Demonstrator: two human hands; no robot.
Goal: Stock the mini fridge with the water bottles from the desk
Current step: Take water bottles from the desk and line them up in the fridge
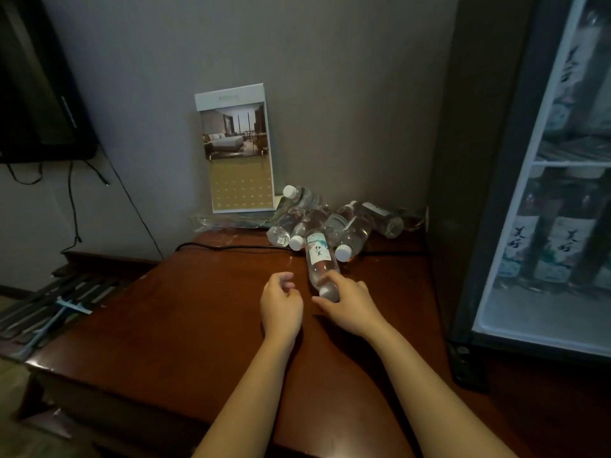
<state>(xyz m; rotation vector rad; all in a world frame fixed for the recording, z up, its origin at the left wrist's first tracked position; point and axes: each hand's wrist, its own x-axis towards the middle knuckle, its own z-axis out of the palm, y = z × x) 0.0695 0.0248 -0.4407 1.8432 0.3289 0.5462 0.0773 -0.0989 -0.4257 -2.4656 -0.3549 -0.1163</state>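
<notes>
Several clear water bottles [334,223] with white caps lie in a heap at the back of the brown desk [185,325], against the wall. One labelled bottle [318,256] lies apart from the heap, cap end toward me. My right hand [347,305] grips this bottle at its cap end, thumb and fingers curled around it. My left hand [281,302] hovers just left of it, fingers loosely curled, holding nothing. The mini fridge [542,193] stands at the right with a glass door; labelled bottles show on its two shelves.
A standing calendar card [236,150] leans on the wall behind the bottles, on crumpled clear plastic wrap [228,221]. A black cable [231,247] runs across the desk's back. A dark screen [36,94] hangs at the left, with a low slatted rack [49,309] below.
</notes>
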